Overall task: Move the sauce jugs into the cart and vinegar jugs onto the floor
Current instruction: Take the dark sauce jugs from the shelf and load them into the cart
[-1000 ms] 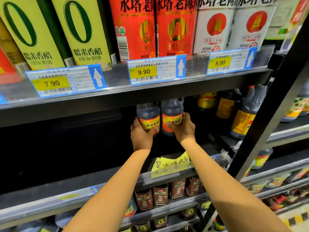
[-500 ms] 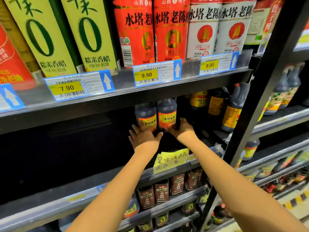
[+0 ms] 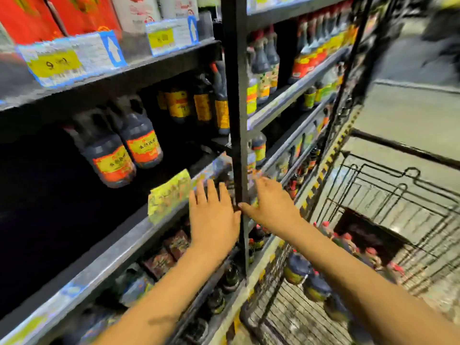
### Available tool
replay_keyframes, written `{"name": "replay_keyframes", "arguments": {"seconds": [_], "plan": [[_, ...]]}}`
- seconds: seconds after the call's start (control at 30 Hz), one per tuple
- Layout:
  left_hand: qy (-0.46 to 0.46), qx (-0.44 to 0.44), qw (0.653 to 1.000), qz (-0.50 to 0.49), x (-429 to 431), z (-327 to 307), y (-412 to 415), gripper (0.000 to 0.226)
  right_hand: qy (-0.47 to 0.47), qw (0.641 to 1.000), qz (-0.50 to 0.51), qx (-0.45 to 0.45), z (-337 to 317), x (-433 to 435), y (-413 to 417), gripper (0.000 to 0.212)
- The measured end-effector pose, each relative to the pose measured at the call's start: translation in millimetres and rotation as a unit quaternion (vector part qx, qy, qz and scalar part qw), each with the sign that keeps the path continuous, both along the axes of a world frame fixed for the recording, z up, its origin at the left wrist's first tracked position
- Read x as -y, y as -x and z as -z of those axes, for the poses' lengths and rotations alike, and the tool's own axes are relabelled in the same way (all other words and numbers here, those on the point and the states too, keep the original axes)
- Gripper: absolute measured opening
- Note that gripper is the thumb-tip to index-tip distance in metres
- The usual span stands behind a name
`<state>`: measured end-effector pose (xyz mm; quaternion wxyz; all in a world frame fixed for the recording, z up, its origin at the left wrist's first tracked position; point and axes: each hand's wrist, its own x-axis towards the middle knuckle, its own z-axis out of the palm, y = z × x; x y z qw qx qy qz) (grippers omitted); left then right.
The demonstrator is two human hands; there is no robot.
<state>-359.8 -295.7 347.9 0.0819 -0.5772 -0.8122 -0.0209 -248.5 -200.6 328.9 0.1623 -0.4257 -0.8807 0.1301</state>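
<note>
My head view is smeared by motion. The price tags (image 3: pixel 72 59) on the upper shelf edge break into blocky streaks, and I can't read their print. The labels on the two dark jugs (image 3: pixel 119 148) are just as soft. My left hand (image 3: pixel 214 215) and right hand (image 3: pixel 271 207) look a little sharper than their surroundings. Light falls from overhead, bright on the pale floor (image 3: pixel 410 108) and the shelf lips, while the recess beside the jugs sinks to near black. The wide lens splays the shelves outward, and the cart (image 3: pixel 398 195) wires blur toward the right edge.
</note>
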Motion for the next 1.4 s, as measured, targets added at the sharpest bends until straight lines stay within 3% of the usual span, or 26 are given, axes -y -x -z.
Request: {"name": "replay_keyframes", "arguments": {"seconds": [0.2, 0.33, 0.63, 0.77, 0.97, 1.13, 1.27, 1.4], "plan": [[0.109, 0.015, 0.987, 0.119, -7, 76, -59, 0.08, 0.117, 0.98, 0.136, 0.084, 83, 30, -97, 0.066], [0.193, 0.031, 0.965, 0.175, -18, 125, -93, 0.081, 0.194, 0.952, 0.217, 0.089, 134, 48, -145, 0.063], [0.312, 0.052, 0.914, 0.255, -70, 238, -138, 0.086, 0.297, 0.909, 0.274, 0.101, 222, 47, -212, 0.064], [0.314, 0.113, 0.91, 0.245, -107, 285, -143, 0.092, 0.308, 0.913, 0.25, 0.095, 260, 21, -225, 0.065], [0.287, 0.238, 0.904, 0.208, -161, 353, -150, 0.091, 0.296, 0.927, 0.23, 0.028, 302, -40, -230, 0.049], [0.244, 0.311, 0.903, 0.169, -184, 398, -158, 0.078, 0.319, 0.922, 0.189, 0.11, 346, -80, -233, 0.035], [0.203, 0.266, 0.929, 0.16, -197, 412, -158, 0.047, 0.31, 0.929, 0.155, 0.13, 368, -93, -234, 0.027], [0.209, 0.216, 0.933, 0.197, -206, 413, -157, 0.044, 0.321, 0.934, 0.136, 0.083, 371, -92, -236, 0.035]]}}
